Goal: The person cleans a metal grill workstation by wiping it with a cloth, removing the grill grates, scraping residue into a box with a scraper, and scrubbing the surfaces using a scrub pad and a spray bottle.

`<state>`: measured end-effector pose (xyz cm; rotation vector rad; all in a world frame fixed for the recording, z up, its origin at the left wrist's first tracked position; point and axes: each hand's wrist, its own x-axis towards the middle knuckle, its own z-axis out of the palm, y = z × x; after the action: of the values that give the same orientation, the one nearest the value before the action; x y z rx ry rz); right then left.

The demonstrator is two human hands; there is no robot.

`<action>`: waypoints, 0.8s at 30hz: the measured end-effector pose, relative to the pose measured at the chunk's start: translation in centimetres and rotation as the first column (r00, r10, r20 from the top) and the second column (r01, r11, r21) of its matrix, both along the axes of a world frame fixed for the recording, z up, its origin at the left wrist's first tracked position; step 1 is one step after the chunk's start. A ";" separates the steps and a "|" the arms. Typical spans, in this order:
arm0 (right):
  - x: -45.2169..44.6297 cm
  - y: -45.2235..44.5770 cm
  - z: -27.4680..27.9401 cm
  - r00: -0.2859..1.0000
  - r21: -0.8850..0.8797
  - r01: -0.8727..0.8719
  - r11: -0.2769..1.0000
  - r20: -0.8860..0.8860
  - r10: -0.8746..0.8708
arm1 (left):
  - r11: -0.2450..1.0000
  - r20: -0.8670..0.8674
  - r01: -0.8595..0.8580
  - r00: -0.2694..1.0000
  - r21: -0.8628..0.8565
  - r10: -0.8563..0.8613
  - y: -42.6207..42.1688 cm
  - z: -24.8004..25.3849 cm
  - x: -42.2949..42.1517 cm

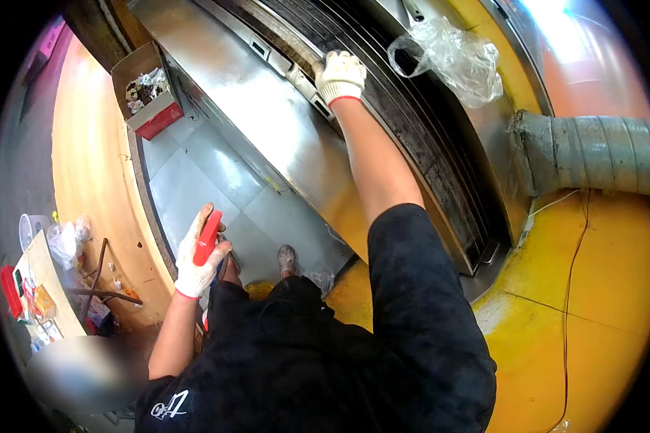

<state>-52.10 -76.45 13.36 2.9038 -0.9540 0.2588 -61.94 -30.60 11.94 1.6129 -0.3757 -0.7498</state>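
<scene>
My left hand (200,252), in a soiled white knit glove, is closed around a red handle-like object (207,238) and hangs low over the grey tiled floor. What the red object belongs to is not clear. My right hand (341,74), in a white glove with a red cuff, reaches forward to the near edge of a long grill (426,144) with dark bars. Its fingers are curled down at the metal rim, and whatever they grip is hidden. Along the grill's front runs a shiny steel panel (267,101) with switch-like fittings.
A crumpled clear plastic bag (455,58) lies on the grill's far edge. Beyond stands a ribbed metal duct (592,151), with a thin cable (572,281) on the yellow surface. An open cardboard box (152,115) of rubbish is at left, near a wooden counter (97,166).
</scene>
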 end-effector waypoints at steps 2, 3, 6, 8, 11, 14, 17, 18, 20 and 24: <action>-4.8 -1.2 -1.2 0.995 -0.103 -0.054 0.993 0.077 0.062 | 1.000 0.025 -0.004 1.000 -0.004 0.004 -1.1 0.2 -0.9; -8.2 -1.1 -0.1 0.999 -0.077 -0.050 0.996 0.016 0.052 | 1.000 0.046 -0.017 0.999 -0.011 0.017 -1.6 0.4 -1.6; -21.5 -2.5 -0.1 0.997 -0.088 -0.028 0.996 0.066 0.033 | 0.998 0.009 -0.021 1.000 -0.066 0.021 -3.7 0.1 -3.5; -32.0 -4.4 -2.2 0.998 -0.200 0.025 0.980 0.069 -0.011 | 0.992 -0.023 0.002 1.000 -0.123 -0.005 -5.2 0.3 -4.5; -41.5 -5.3 -0.8 0.935 -0.070 0.314 0.947 -0.152 -0.321 | 0.994 -0.044 0.033 0.998 -0.104 -0.038 -7.2 0.4 -5.7; -41.9 -5.9 -1.2 0.951 -0.103 0.234 0.967 -0.180 -0.249 | 0.994 -0.072 0.054 0.996 -0.097 -0.061 -8.3 0.1 -6.2; -38.0 -6.5 -2.6 0.973 -0.162 0.117 0.980 -0.177 -0.146 | 0.993 -0.090 0.078 0.992 -0.092 -0.086 -8.2 -0.7 -5.4; -35.5 -6.4 -2.5 0.981 -0.144 0.095 0.985 -0.155 -0.118 | 0.991 -0.145 0.046 0.987 -0.126 -0.064 -7.9 -1.3 -5.2; -28.5 -5.5 -2.6 0.993 -0.177 0.044 0.983 -0.103 -0.063 | 0.987 -0.211 -0.007 0.977 -0.162 -0.028 -6.8 -2.3 -4.0; -11.3 -4.6 -3.3 0.997 -0.187 -0.045 0.981 -0.069 0.032 | 0.998 -0.088 0.025 0.996 -0.055 -0.029 -2.9 -2.8 -1.2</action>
<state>-63.44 -81.09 10.08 2.7421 -0.8164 0.2394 -63.13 -33.53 9.10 1.5209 -0.3517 -0.8220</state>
